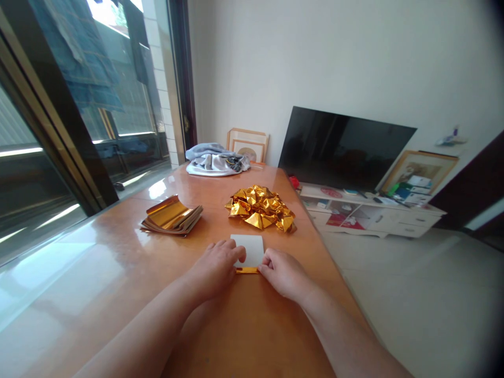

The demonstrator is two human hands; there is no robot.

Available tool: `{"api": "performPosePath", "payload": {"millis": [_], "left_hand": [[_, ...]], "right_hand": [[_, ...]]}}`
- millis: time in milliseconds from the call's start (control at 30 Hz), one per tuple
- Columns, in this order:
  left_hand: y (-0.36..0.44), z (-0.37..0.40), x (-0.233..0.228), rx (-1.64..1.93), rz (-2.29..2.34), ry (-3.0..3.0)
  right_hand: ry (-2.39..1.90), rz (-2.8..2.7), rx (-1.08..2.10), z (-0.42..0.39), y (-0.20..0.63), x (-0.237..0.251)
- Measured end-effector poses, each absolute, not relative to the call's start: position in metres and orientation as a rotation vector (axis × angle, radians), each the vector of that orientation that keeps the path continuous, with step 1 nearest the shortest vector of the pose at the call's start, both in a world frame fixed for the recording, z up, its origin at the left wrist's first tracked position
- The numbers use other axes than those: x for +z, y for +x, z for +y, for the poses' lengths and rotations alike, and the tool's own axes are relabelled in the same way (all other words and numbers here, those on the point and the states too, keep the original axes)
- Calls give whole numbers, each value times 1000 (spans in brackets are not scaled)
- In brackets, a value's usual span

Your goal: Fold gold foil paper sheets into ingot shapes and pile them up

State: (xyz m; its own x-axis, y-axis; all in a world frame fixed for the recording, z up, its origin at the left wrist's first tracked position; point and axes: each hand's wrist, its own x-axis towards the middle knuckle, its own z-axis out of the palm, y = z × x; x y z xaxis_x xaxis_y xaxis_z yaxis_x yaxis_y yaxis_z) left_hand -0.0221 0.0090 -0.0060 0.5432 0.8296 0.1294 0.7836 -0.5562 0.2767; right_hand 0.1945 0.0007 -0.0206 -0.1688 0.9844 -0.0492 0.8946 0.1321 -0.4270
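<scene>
A small square sheet of paper (252,248), white side up, lies on the wooden table (244,325) in front of me. Its near edge is folded over and shows a narrow gold strip. My left hand (214,268) presses on the sheet's left near corner. My right hand (284,273) pinches the folded gold edge at its right end. Both hands touch the same sheet.
A stack of flat gold sheets (172,215) lies to the left. Beyond the sheet is a heap of folded gold paper pieces (262,206). A bundle of cloth (216,159) sits at the table's far end. The table's right edge drops to a tiled floor, with a television (342,149) behind.
</scene>
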Motion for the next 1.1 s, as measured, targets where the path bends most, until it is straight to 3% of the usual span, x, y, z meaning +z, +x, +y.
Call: {"api": "performPosePath", "payload": {"millis": [500, 867, 1100], "left_hand": [[-11, -11, 12, 67, 1173, 2725], [-13, -16, 11, 56, 1197, 2780], [-14, -16, 7, 73, 1215, 2809]], "right_hand": [[-1965, -2157, 450, 1, 201, -13], [-2090, -2154, 410, 4, 209, -8], [-1898, -2345, 226, -16, 202, 13]]}}
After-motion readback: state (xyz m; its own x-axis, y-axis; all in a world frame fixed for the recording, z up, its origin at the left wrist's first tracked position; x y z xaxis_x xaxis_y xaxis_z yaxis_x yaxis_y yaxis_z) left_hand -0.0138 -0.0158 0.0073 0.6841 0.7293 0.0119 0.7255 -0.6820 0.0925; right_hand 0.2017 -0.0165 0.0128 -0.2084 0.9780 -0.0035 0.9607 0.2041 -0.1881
